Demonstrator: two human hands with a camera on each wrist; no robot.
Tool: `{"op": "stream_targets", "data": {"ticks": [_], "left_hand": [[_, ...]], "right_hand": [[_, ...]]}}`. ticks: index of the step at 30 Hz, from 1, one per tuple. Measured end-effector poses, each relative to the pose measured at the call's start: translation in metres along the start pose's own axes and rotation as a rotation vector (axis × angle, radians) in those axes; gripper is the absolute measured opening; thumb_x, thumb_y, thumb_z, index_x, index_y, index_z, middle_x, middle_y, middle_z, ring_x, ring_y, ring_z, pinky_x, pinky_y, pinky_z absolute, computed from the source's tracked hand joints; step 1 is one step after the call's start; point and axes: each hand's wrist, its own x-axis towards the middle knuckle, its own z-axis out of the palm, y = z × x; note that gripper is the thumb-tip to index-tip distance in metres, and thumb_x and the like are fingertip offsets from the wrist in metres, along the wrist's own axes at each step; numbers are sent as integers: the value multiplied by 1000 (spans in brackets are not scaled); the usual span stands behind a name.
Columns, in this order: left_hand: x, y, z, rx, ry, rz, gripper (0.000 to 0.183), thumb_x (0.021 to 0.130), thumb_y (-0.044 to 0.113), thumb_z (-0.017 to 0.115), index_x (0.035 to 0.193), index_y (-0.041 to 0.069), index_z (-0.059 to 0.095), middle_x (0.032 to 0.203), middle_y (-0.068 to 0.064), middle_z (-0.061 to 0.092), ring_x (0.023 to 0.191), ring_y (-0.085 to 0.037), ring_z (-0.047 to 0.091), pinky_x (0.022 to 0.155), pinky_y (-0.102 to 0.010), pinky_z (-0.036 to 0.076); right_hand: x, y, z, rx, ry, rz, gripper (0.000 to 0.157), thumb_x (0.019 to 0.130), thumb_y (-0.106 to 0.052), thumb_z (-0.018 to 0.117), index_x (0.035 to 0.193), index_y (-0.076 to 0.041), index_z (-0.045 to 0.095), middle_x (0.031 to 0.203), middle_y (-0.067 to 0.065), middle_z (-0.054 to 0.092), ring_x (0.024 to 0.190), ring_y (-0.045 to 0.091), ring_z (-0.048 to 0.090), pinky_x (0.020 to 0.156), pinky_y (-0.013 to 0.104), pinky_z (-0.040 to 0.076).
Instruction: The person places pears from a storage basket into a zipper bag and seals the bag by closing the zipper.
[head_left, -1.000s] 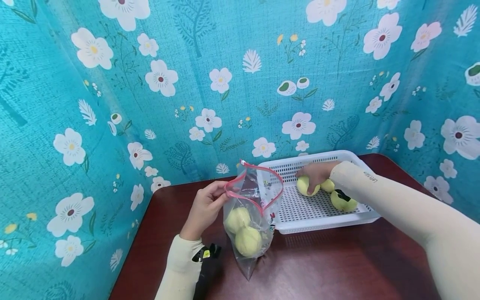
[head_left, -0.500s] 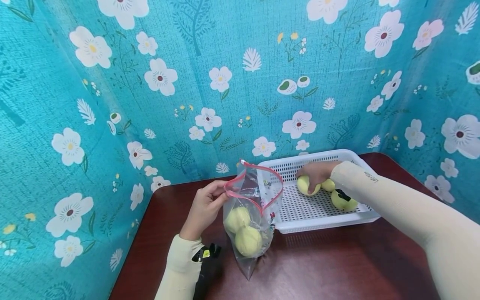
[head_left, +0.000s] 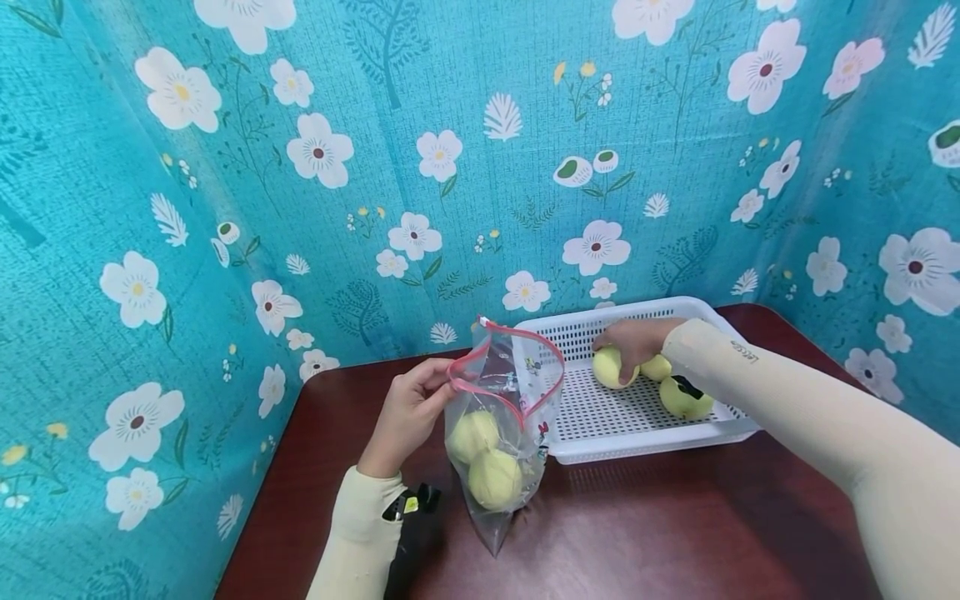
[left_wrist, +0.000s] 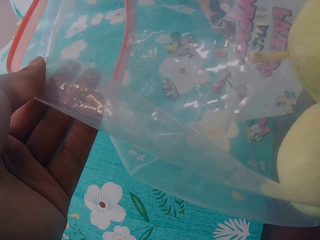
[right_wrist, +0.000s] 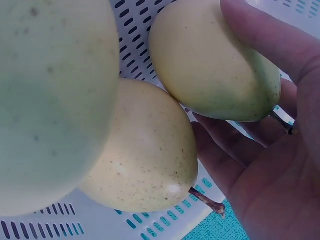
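My left hand pinches the edge of a clear zip bag with a red zipper, whose mouth gapes. Two yellow-green pears lie inside it, one above the other. In the left wrist view, thumb and fingers hold the plastic just below the zipper. Over the white basket, my right hand grips a pear, thumb on its near side. The right wrist view shows this pear with its stem toward the palm. Two more pears, one behind and one in front, sit beside it.
The white slotted basket stands at the back right of the dark red-brown table, just right of the bag. A blue floral cloth hangs behind and along both sides.
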Motion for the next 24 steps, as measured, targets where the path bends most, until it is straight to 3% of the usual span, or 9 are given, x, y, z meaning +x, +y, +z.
{"op": "stream_targets", "data": {"ticks": [10,16,20,24], "left_hand": [[1,1,0,-6,-6,0,22,88,-6,66,109,-8,63,104,-19,70,99,-25,68,85,-34,53],[2,0,0,4,0,12,22,87,-5,67,109,-7,64,101,-17,72,93,-25,69,79,-27,54],[2,-1,1,8,-2,22,21,88,-4,67,109,-7,64,98,-17,72,88,-25,69,73,-26,53],[1,0,1,2,-7,23,22,88,-5,66,109,-7,64,101,-18,72,94,-22,69,79,-28,54]], "right_hand": [[-4,-3,-1,-6,15,-11,76,68,-21,90,134,-3,57,127,12,60,115,30,54,94,50,44],[-6,-7,-1,-21,42,-44,75,68,-19,89,133,0,57,128,15,59,117,34,53,94,51,44],[-7,-6,0,-37,48,-28,74,68,-20,89,132,-2,58,124,12,61,112,31,55,90,48,46],[-8,-8,0,-23,38,-3,75,67,-22,90,133,-5,58,119,9,62,107,28,55,87,48,46]]}}
